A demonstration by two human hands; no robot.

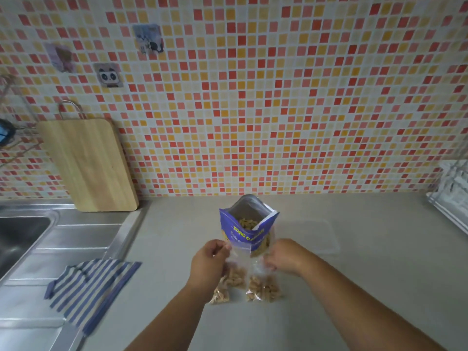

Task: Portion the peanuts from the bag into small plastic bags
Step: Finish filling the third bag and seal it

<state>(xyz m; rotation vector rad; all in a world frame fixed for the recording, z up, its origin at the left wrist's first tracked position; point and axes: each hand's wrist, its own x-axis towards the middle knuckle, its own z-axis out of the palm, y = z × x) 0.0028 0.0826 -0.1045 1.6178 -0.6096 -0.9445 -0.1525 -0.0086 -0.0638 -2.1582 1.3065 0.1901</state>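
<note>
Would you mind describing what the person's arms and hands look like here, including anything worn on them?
Both forearms are bare right down to the bottom of the picture: no sleeves or cuffs show. The left hand and right hand wear no gloves, and no watch, bracelet or ring can be seen. The picture is slightly blurred, so small details could be missed.

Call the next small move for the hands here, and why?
Probably pull the small clear bag's mouth open. The left hand and right hand each pinch a top corner, holding it in front of the open blue peanut bag. It looks unfilled, while filled bags lie below.
</note>
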